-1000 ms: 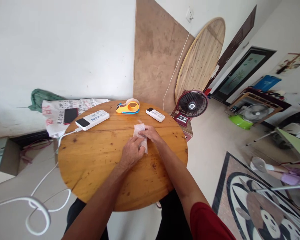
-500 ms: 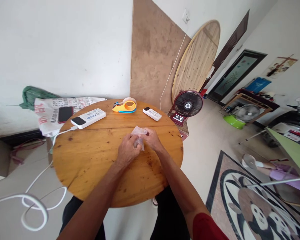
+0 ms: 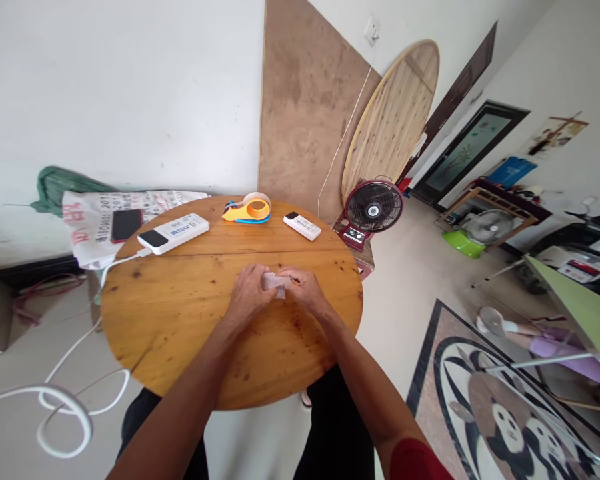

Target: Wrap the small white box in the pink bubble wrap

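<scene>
A small, pale, crinkled piece that looks like thin plastic wrap [image 3: 276,283] is between my two hands, over the middle of the round wooden table [image 3: 180,313]. My left hand [image 3: 251,291] closes on its left side, with the fingers curled. On the other side, my right hand [image 3: 304,289] pinches it between thumb and fingers. Whether anything lies inside the wrap is hidden by the fingers. Beyond my hands sits an orange and blue tape dispenser [image 3: 248,209] with a roll in it.
A white power bank [image 3: 180,232] with a cable stands at the table's left, a smaller white device [image 3: 303,225] at the back right. A dark phone [image 3: 126,225] lies on a printed sack [image 3: 87,230]. A fan [image 3: 374,208] stands right of the table; a person's legs [image 3: 525,330] show far right.
Both hands have drawn closer around the wrap, and less of it shows. My left hand has turned so that its back faces up more. The view has shifted slightly.
</scene>
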Demonstrator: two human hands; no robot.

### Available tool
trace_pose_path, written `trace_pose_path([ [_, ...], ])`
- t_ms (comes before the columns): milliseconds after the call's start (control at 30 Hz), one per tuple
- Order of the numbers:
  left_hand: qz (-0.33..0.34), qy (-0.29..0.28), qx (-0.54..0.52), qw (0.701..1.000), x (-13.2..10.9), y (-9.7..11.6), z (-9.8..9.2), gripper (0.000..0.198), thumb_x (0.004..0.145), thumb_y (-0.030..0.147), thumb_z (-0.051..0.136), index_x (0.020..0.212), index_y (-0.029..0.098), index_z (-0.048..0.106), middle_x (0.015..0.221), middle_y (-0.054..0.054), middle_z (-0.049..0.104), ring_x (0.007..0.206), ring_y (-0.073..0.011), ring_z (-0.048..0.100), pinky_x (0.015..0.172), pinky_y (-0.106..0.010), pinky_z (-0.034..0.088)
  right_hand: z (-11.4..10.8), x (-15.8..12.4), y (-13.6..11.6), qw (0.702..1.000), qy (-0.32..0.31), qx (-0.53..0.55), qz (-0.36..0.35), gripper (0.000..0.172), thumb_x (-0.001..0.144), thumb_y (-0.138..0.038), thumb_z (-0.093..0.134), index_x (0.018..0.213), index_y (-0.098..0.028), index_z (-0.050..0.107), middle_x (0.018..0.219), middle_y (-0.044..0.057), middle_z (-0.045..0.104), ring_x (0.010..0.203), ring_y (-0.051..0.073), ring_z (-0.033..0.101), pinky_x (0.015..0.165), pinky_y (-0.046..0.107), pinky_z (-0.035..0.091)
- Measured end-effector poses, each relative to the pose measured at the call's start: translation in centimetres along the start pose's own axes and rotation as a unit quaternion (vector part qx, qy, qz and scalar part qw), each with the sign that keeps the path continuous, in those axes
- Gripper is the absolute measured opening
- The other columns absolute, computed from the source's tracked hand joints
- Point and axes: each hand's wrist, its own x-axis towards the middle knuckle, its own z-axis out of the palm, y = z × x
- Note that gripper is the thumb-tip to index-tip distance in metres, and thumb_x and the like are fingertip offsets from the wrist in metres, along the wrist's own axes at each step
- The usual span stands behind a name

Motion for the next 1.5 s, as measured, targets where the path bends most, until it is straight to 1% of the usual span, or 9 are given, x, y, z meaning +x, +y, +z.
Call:
trace_pose_path([
  [233,0.041,-0.053,-0.049,0.997,0.3,-0.5,-1.0,0.017,0.074,0.024,0.050,0.089,0.019,0.058,0.092,-0.006,0.063,0.092,-0.0222,0.057,0.083,-0.034,0.045,0.1,-1.9,-0.4,0.993,-0.026,-0.060,-0.101,0.034,0.085,-0.015,0.049,0.112,-0.020,0.068,0.122,0.009,0.066,0.117,0.019,0.060,0.104,0.036,0.044],
  [433,0.096,-0.107,0.018,0.989,-0.4,-0.3,-2.9,0.028,0.074,0.024,0.053,0.101,0.020,0.062,0.109,-0.008,0.066,0.101,-0.0251,0.060,0.089,-0.036,0.046,0.2,-3.1,-0.6,0.977,-0.048,-0.164,-0.129,0.044,0.085,-0.019,0.057,0.129,-0.021,0.059,0.134,0.010,0.058,0.127,0.021,0.051,0.109,0.040,0.040],
  [600,0.140,-0.064,0.060,0.986,-1.9,-1.4,-1.8,0.036,0.076,0.017,0.051,0.110,0.019,0.063,0.137,-0.012,0.054,0.128,-0.0285,0.049,0.106,-0.043,0.040,1.1,-3.7,1.2,0.969,-0.027,-0.194,-0.152,0.052,0.082,-0.011,0.053,0.133,-0.022,0.054,0.138,0.010,0.054,0.133,0.022,0.045,0.111,0.042,0.038],
  [833,0.172,0.013,-0.003,0.985,-2.1,-2.5,0.7,0.029,0.077,0.013,0.047,0.103,0.016,0.061,0.139,-0.013,0.052,0.136,-0.0275,0.040,0.111,-0.046,0.036,1.5,-3.4,1.9,0.967,-0.009,-0.193,-0.168,0.047,0.083,-0.006,0.046,0.126,-0.020,0.059,0.134,0.011,0.056,0.130,0.019,0.047,0.111,0.037,0.038],
  [967,0.170,0.000,-0.047,0.984,-1.7,-2.4,0.6,0.030,0.073,0.014,0.047,0.102,0.018,0.056,0.127,-0.012,0.059,0.122,-0.0244,0.052,0.104,-0.043,0.042,1.7,-3.2,1.7,0.970,0.001,-0.187,-0.155,0.049,0.082,-0.006,0.046,0.127,-0.022,0.059,0.133,0.009,0.057,0.127,0.018,0.049,0.110,0.036,0.038],
  [1133,0.088,-0.006,-0.122,0.989,-1.8,-1.3,-0.4,0.026,0.072,0.023,0.052,0.096,0.020,0.060,0.105,-0.006,0.067,0.098,-0.0206,0.061,0.087,-0.034,0.049,0.7,-2.8,0.4,0.987,-0.013,-0.102,-0.123,0.043,0.082,-0.008,0.047,0.120,-0.020,0.063,0.128,0.008,0.060,0.120,0.018,0.053,0.106,0.034,0.041],
  [1300,-0.079,-0.038,-0.210,0.974,-1.4,-0.3,0.3,0.020,0.073,0.035,0.055,0.078,0.018,0.064,0.069,0.001,0.065,0.063,-0.0152,0.057,0.060,-0.025,0.044,-0.8,-1.9,-0.1,0.993,-0.097,0.069,0.029,0.024,0.083,-0.025,0.054,0.100,-0.016,0.069,0.089,0.003,0.068,0.077,0.014,0.060,0.071,0.025,0.048],
  [1400,-0.133,-0.026,-0.269,0.954,-0.7,0.1,1.1,0.026,0.073,0.039,0.056,0.078,0.016,0.065,0.065,0.000,0.063,0.058,-0.0148,0.055,0.055,-0.025,0.042,-0.6,-1.2,0.6,0.979,-0.078,0.147,0.118,0.026,0.082,-0.034,0.056,0.094,-0.014,0.068,0.079,0.000,0.064,0.065,0.010,0.054,0.059,0.020,0.042],
  [1500,-0.144,-0.085,-0.357,0.919,-0.4,0.1,0.8,0.040,0.074,0.049,0.059,0.091,0.013,0.067,0.073,-0.003,0.067,0.063,-0.0168,0.059,0.059,-0.026,0.045,-0.1,-0.6,1.4,0.968,-0.056,0.176,0.170,0.028,0.081,-0.038,0.057,0.092,-0.014,0.068,0.074,-0.001,0.062,0.060,0.009,0.050,0.054,0.019,0.039],
])
